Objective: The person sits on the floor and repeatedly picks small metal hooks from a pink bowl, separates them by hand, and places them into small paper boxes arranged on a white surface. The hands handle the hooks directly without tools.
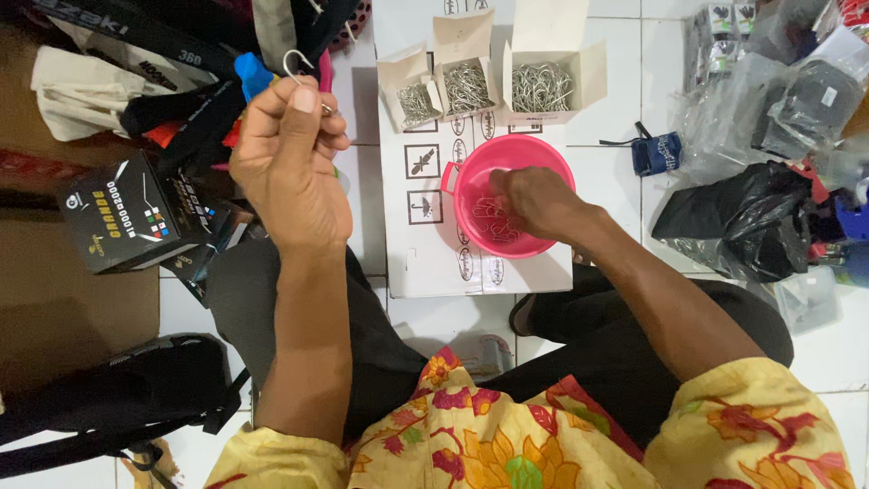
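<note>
My left hand [290, 158] is raised at the upper left, its fingers pinched on a small silver metal hook [299, 68] whose curved end sticks up above the fingertips. My right hand [534, 201] reaches down into a pink plastic bowl [471, 172] that holds several small metal hooks; whether its fingers hold one I cannot tell. The bowl rests on a flat white cardboard box [425, 263] on the tiled floor. Behind the bowl stand three open small cardboard boxes [468, 86] filled with silver hooks.
Black straps and bags [172, 63] pile up at the far left, with a black printed box [127, 222] beside them. Plastic-wrapped packages [778, 91] and a black plastic bag [742, 217] lie at the right. A blue pouch [656, 152] sits on the white tiles.
</note>
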